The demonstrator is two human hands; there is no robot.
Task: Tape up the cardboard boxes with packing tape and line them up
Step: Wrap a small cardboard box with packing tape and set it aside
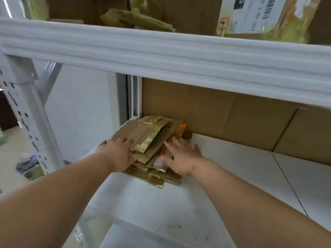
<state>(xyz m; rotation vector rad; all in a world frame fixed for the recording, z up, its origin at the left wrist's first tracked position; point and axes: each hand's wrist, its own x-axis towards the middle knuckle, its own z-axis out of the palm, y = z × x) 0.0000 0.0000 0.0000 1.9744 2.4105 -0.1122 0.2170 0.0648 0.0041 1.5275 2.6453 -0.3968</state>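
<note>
A stack of flattened cardboard boxes [152, 138], brown with strips of shiny yellowish tape, lies on the white shelf board [223, 167] near its left end. My left hand [118, 154] rests on the stack's left edge with fingers stretched out. My right hand [180, 156] lies flat at the stack's right edge, fingers spread, touching the cardboard. No tape roll is in view.
A white metal shelf beam [161, 56] crosses overhead, with cardboard boxes [179, 13] on the level above. A large brown carton [223, 111] stands against the back of my shelf. A perforated upright [30, 122] stands at left, with clutter on the floor [26, 165] beyond.
</note>
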